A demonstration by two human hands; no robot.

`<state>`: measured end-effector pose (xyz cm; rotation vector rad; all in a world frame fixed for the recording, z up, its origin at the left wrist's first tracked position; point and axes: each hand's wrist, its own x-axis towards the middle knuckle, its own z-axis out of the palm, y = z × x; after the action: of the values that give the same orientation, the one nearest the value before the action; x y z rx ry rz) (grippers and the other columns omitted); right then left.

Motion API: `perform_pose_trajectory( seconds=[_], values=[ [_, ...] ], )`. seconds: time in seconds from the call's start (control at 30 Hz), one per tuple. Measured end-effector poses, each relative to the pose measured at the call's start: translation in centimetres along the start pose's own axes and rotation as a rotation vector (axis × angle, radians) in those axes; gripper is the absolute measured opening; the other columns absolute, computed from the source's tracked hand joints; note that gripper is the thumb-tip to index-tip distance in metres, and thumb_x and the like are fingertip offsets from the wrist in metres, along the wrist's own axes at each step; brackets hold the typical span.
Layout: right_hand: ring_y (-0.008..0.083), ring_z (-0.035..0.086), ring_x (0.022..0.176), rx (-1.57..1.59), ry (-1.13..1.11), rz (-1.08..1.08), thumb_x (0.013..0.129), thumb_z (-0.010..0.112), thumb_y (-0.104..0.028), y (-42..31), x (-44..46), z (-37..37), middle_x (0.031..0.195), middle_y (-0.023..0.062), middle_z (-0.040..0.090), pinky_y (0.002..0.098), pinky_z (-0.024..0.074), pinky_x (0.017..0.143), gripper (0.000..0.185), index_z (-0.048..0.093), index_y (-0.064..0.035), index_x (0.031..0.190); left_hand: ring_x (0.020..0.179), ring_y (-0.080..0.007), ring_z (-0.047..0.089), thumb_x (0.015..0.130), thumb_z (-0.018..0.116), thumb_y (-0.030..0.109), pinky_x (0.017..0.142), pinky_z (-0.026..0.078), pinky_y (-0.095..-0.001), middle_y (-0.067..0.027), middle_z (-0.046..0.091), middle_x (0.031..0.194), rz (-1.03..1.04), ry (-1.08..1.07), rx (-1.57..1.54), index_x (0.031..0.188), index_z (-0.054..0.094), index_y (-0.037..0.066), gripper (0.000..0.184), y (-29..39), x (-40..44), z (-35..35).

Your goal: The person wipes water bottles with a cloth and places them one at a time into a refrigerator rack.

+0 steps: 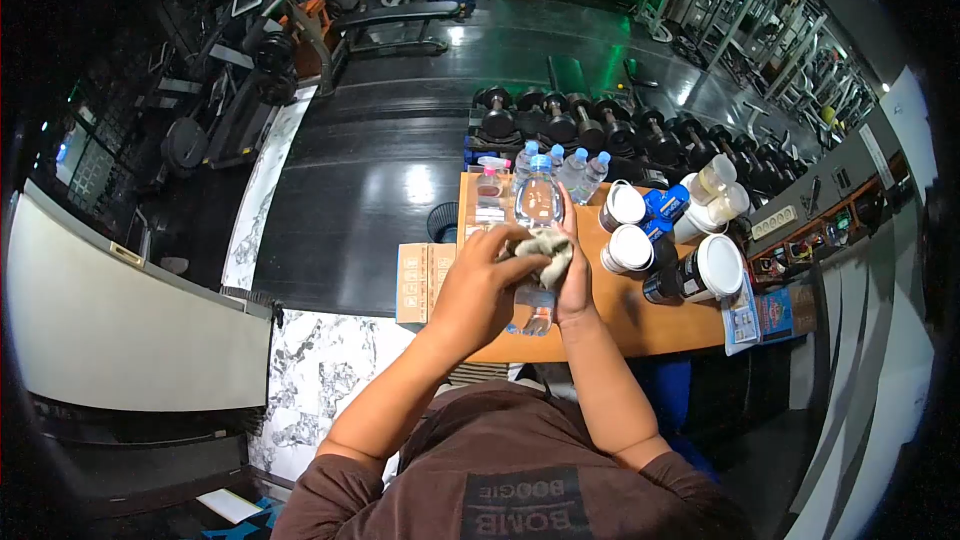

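Note:
A large clear plastic bottle with a blue cap (540, 198) is held over the wooden table, its cap end pointing away from me. My right hand (574, 278) supports it along its right side, fingers partly hidden behind it. My left hand (488, 275) pinches a crumpled pale cloth (546, 254) and presses it against the middle of the bottle. Just beyond stand several smaller water bottles with blue caps (573, 172). A spray bottle with a pink top (490, 178) is at the table's left side.
White-lidded tubs (718, 265) and a blue object (665, 208) crowd the right of the wooden table (640, 330). A cardboard box (412, 285) sits at its left edge, near a dark bin (442, 222). Behind is a dumbbell rack (590, 125); a white cabinet (140, 310) stands left.

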<state>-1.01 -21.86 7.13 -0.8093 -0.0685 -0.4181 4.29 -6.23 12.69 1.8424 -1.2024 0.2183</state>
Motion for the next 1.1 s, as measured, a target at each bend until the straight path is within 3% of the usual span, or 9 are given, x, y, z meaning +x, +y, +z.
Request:
perform_pose_trajectory(
  seconds=[0.1,0.13,0.23,0.4,0.43,0.73,0.8,0.9,1.1],
  values=[
    [0.0268,0.066,0.116,-0.015,0.135,0.112,0.104,0.042,-0.018,-1.4,0.2,0.2,0.153,0.0158,0.049,0.0420,0.0570,0.104,0.071,0.015,-0.0197,0.170,0.110,-0.0354,0.064,0.075,0.071,-0.009,0.096,0.052,-0.0419,-0.0129,0.068,0.121,0.027,-0.148,-0.092,0.108,0.082,0.010,0.040,1.2,-1.2,-1.0],
    [0.0262,0.065,0.120,-0.050,0.146,0.062,0.105,0.040,-0.016,-1.4,0.4,-0.1,0.156,0.0162,0.047,0.0407,0.0575,0.103,0.069,0.016,-0.0182,0.169,0.111,-0.0357,0.064,0.075,0.070,-0.009,0.097,0.052,-0.0427,-0.0134,0.067,0.121,0.024,-0.185,-0.127,0.108,0.081,0.010,0.040,1.6,-1.5,-1.4],
    [0.0267,0.064,0.125,-0.022,0.130,0.008,0.105,0.039,-0.015,-1.2,0.6,-0.8,0.158,0.0167,0.045,0.0415,0.0571,0.104,0.068,0.017,-0.0187,0.169,0.113,-0.0360,0.060,0.077,0.066,-0.011,0.097,0.051,-0.0427,-0.0143,0.064,0.125,0.029,-0.329,-0.160,0.110,0.080,0.007,0.040,1.4,-1.8,-2.4],
    [0.0299,0.060,0.131,-0.003,0.132,0.041,0.104,0.042,-0.019,-1.5,-0.1,0.2,0.155,0.0170,0.047,0.0455,0.0543,0.108,0.072,0.013,-0.0194,0.170,0.114,-0.0361,0.063,0.080,0.071,-0.010,0.097,0.052,-0.0414,-0.0149,0.065,0.124,-0.001,-0.130,-0.145,0.117,0.080,0.012,0.044,1.4,0.1,-3.1],
    [0.0303,0.060,0.131,0.031,0.054,0.044,0.104,0.046,-0.027,-1.3,-0.5,-0.3,0.155,0.0167,0.047,0.0458,0.0535,0.109,0.075,0.010,-0.0197,0.170,0.112,-0.0307,0.067,0.081,0.078,-0.007,0.093,0.056,-0.0382,-0.0130,0.063,0.127,-0.012,-0.081,-0.133,0.119,0.081,0.018,0.045,0.6,0.7,-2.7],
    [0.0266,0.059,0.131,-0.108,0.102,0.029,0.105,0.046,-0.033,-1.3,-0.8,0.3,0.154,0.0152,0.048,0.0411,0.0467,0.115,0.074,0.013,-0.0208,0.171,0.110,-0.0337,0.066,0.075,0.075,-0.010,0.094,0.055,-0.0409,-0.0135,0.067,0.123,0.076,0.008,-0.050,0.113,0.081,0.013,0.045,-1.1,0.3,1.0],
    [0.0248,0.067,0.117,-0.019,0.205,0.062,0.105,0.042,-0.021,-1.7,-0.5,0.7,0.150,0.0162,0.052,0.0402,0.0560,0.104,0.068,0.018,-0.0205,0.169,0.110,-0.0343,0.066,0.076,0.073,-0.010,0.092,0.055,-0.0418,-0.0133,0.067,0.124,0.062,-0.060,-0.059,0.113,0.081,0.012,0.043,0.0,-0.9,0.4],
    [0.0247,0.068,0.111,-0.067,0.199,0.011,0.105,0.042,-0.021,-1.6,0.1,-0.7,0.149,0.0166,0.053,0.0399,0.0606,0.094,0.067,0.019,-0.0173,0.168,0.111,-0.0350,0.066,0.078,0.073,-0.008,0.093,0.055,-0.0425,-0.0142,0.067,0.124,0.059,-0.135,-0.097,0.112,0.081,0.013,0.040,1.0,-2.8,-0.1],
    [0.0245,0.069,0.111,-0.067,0.131,0.007,0.105,0.044,-0.022,-1.4,0.2,-2.5,0.149,0.0157,0.054,0.0396,0.0599,0.095,0.068,0.019,-0.0158,0.168,0.116,-0.0326,0.065,0.076,0.077,-0.008,0.095,0.053,-0.0408,-0.0143,0.065,0.124,0.018,-0.180,-0.289,0.118,0.081,0.014,0.048,0.5,-3.1,-2.0]
  ],
)
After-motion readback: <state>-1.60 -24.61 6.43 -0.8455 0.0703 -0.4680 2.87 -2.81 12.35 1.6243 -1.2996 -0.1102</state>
